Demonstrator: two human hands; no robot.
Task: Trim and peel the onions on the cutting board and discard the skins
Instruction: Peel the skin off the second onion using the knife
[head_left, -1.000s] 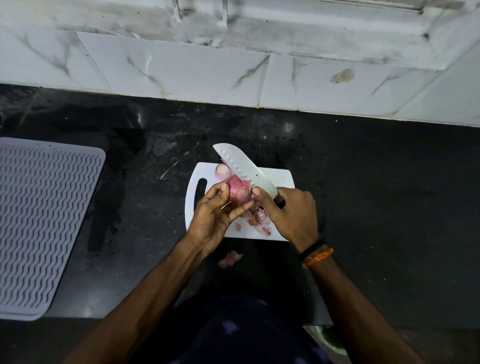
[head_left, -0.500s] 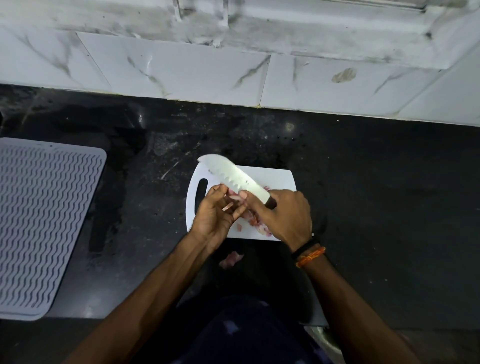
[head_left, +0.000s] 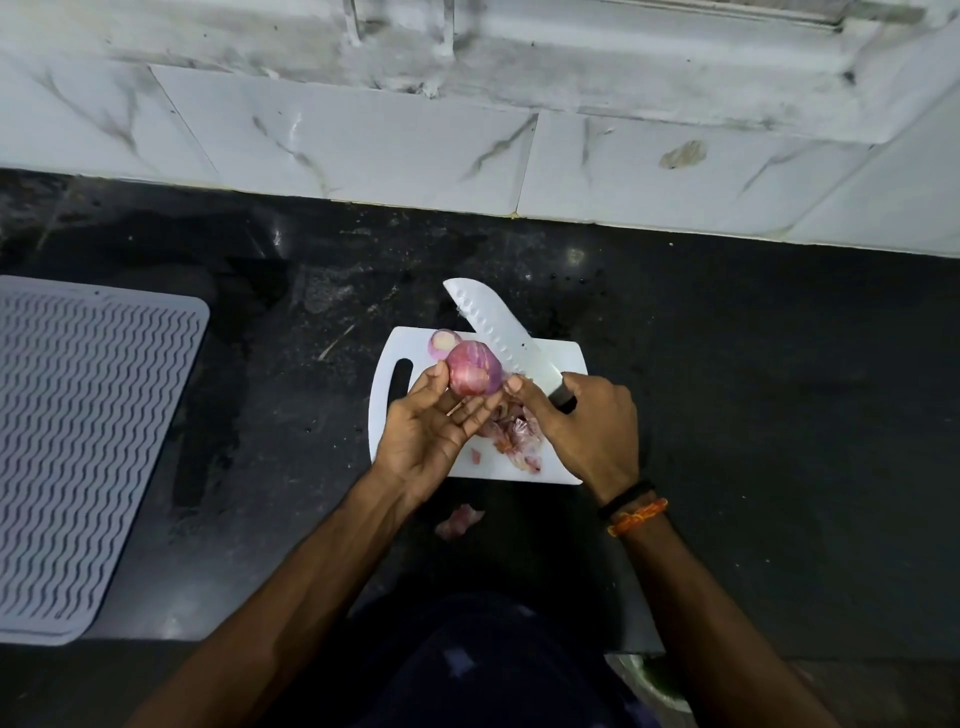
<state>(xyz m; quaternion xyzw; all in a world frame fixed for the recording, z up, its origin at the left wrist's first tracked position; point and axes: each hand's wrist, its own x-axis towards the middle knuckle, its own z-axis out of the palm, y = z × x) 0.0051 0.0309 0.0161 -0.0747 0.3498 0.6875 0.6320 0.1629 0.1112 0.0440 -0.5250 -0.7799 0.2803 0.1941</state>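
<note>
A small white cutting board lies on the black counter. My left hand holds a pink, partly peeled onion at its fingertips above the board. My right hand grips the dark handle of a wide-bladed knife; the blade points up and left behind the onion, and the thumb touches the onion's right side. A second peeled onion rests at the board's far left corner. A heap of pink skins lies on the board between my hands.
One scrap of skin lies on the counter just in front of the board. A grey ribbed drying mat covers the counter at the left. A white marble-tiled wall runs along the back. A pale container rim shows below the counter's edge.
My left hand has lifted the onion back into full view from behind the knife. The knife blade has swung away to the upper right, clear of the onion.
</note>
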